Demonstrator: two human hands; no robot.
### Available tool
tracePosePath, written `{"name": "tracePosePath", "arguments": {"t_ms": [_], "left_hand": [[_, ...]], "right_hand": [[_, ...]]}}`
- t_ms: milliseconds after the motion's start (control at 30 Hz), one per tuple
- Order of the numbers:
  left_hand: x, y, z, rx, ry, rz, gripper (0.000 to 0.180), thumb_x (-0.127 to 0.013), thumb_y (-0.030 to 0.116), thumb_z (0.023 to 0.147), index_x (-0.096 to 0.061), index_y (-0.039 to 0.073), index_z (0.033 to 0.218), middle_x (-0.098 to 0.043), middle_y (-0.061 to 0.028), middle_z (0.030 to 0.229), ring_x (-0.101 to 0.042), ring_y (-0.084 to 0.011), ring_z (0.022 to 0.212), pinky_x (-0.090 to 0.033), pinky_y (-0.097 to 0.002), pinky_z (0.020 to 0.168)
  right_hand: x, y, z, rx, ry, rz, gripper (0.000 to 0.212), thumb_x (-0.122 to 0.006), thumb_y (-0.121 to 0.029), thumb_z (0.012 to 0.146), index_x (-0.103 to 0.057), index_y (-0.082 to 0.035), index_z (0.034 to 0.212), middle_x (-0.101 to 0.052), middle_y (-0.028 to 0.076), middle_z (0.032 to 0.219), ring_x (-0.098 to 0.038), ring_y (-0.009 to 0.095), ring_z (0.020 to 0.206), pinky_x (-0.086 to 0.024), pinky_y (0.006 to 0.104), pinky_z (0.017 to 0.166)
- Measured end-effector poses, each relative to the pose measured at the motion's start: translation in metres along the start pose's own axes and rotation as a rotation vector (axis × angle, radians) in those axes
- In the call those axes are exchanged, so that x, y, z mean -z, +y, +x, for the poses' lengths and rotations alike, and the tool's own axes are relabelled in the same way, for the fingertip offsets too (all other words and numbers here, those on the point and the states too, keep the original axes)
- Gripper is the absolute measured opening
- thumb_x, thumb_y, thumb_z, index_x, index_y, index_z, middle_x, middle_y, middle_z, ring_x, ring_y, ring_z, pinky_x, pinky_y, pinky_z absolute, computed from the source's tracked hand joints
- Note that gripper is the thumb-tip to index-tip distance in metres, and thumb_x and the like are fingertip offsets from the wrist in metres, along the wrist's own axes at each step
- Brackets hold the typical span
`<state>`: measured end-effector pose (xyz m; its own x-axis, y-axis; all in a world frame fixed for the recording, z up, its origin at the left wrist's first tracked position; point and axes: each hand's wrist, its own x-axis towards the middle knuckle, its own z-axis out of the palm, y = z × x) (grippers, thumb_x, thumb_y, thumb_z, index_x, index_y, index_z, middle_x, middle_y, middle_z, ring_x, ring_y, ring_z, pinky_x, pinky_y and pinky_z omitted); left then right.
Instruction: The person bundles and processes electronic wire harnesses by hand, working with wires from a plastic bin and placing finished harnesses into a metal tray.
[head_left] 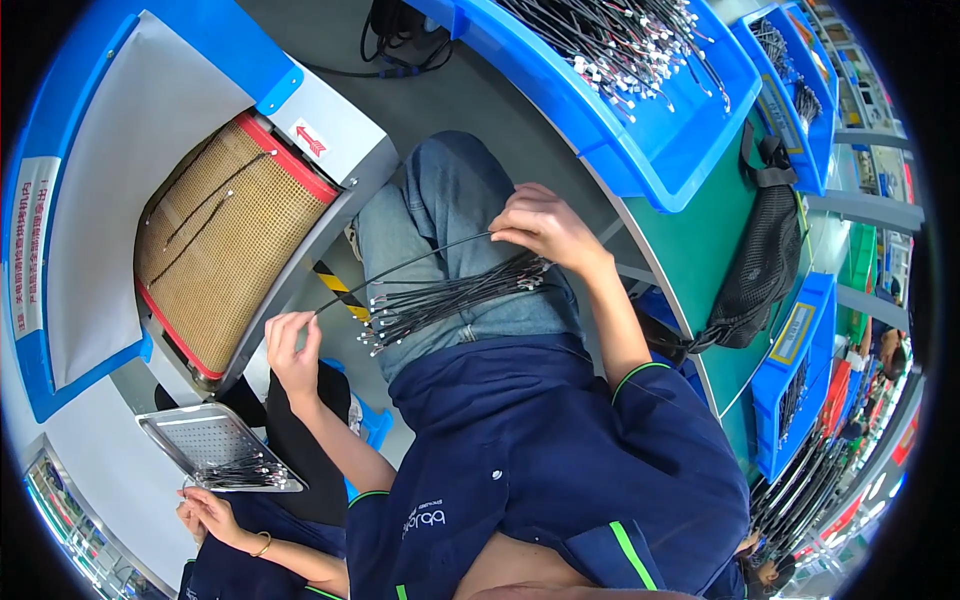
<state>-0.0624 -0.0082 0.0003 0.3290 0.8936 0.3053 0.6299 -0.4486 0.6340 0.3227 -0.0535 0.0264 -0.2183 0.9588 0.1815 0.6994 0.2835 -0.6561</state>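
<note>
A single thin black cable [405, 267] is stretched between my two hands, above my lap. My left hand [293, 350] pinches one end of it. The fingers of my right hand [540, 225] are closed on the other end, higher up and to the right. Across my jeans lies a bundle of black cables [450, 300] with small white connectors at the ends, just under the stretched cable. What the tip in my right fingers looks like is hidden.
At left stands a blue and white machine with a tan mesh conveyor belt [225, 230] carrying several black cables. A co-worker's hands [210, 515] are near a metal tray [225, 450] of cables. Blue bins [690, 150] of cables stand on the green table [690, 250] at right, beside a black mesh bag [750, 270].
</note>
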Motion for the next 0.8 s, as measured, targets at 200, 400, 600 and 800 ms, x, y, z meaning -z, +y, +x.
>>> {"name": "tracePosePath", "arguments": {"t_ms": [200,400,600,800], "left_hand": [[0.002,-0.008,-0.001,0.069,0.008,-0.022,0.014,-0.07,-0.004,0.071,-0.065,0.002,0.083,-0.062,-0.0085,0.082,-0.057,-0.0244,0.081,-0.045,-0.0331,0.077],[0.002,-0.006,-0.014,0.091,0.043,-0.058,0.015,-0.07,-0.004,0.07,-0.065,0.001,0.083,-0.062,-0.0086,0.081,-0.057,-0.0242,0.08,-0.045,-0.0328,0.076],[0.008,0.005,-0.03,0.079,0.053,-0.041,0.015,-0.07,-0.005,0.07,-0.065,0.001,0.082,-0.062,-0.0086,0.081,-0.057,-0.0243,0.08,-0.045,-0.0333,0.076],[0.02,-0.009,-0.015,0.037,0.065,-0.029,0.015,-0.07,-0.005,0.07,-0.064,0.001,0.082,-0.062,-0.0084,0.08,-0.058,-0.0245,0.078,-0.046,-0.0338,0.076]], "right_hand": [[-0.003,-0.001,0.005,0.1,0.077,0.132,0.014,-0.073,-0.008,0.075,-0.068,-0.006,0.087,-0.064,0.005,0.081,-0.063,0.021,0.081,-0.049,0.0375,0.084],[-0.006,-0.015,-0.005,0.072,0.185,0.096,0.012,-0.07,-0.007,0.077,-0.066,-0.006,0.089,-0.064,0.005,0.083,-0.063,0.021,0.074,-0.051,0.0319,0.066],[-0.007,-0.018,-0.025,0.022,0.142,0.142,0.011,-0.072,-0.007,0.076,-0.067,-0.005,0.085,-0.064,0.006,0.079,-0.061,0.021,0.074,-0.05,0.0312,0.065],[-0.012,-0.02,-0.007,0.032,0.063,0.151,0.01,-0.072,-0.006,0.075,-0.067,-0.004,0.084,-0.064,0.006,0.079,-0.061,0.02,0.075,-0.05,0.0312,0.069]]}}
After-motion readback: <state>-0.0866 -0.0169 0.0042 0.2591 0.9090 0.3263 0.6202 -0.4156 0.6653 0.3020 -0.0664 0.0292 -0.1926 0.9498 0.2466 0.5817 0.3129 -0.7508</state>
